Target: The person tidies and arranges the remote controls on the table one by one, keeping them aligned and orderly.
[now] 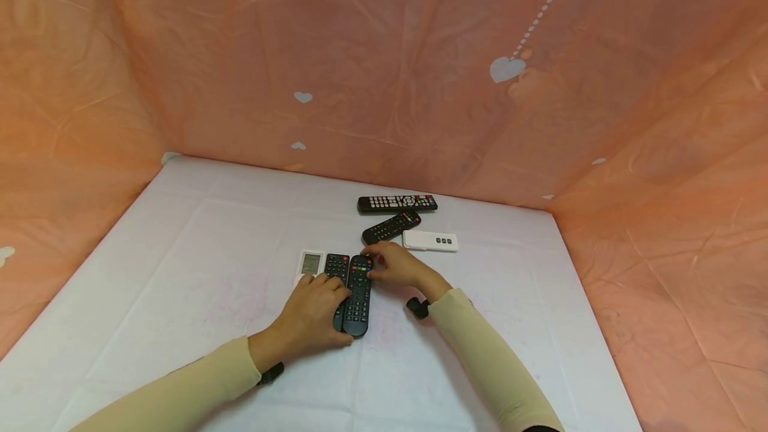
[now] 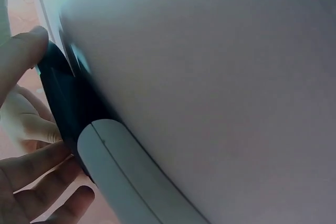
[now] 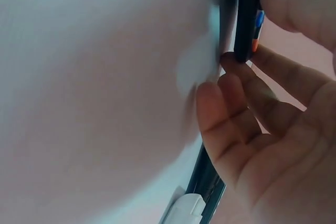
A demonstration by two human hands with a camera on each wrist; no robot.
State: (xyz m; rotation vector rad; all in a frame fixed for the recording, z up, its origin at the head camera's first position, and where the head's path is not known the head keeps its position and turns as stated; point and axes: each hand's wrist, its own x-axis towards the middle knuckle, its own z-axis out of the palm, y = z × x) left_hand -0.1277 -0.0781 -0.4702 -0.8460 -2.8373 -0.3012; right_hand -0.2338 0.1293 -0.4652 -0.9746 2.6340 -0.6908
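Okay, from over here I've got the right hand [image 1: 401, 267] pinching the black remote [image 1: 358, 304] by its far end on the table [image 1: 492, 285], left hand [image 1: 309, 315] loosely spread over the second remote [image 1: 337, 265], thumb touching the near end, probably so they sit snug.

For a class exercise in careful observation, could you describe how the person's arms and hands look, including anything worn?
The left sleeve and right sleeve are long, plain and pale beige, ending at the wrists. A small black left wrist device and a matching right wrist device show there. The left hand and right hand wear no gloves.
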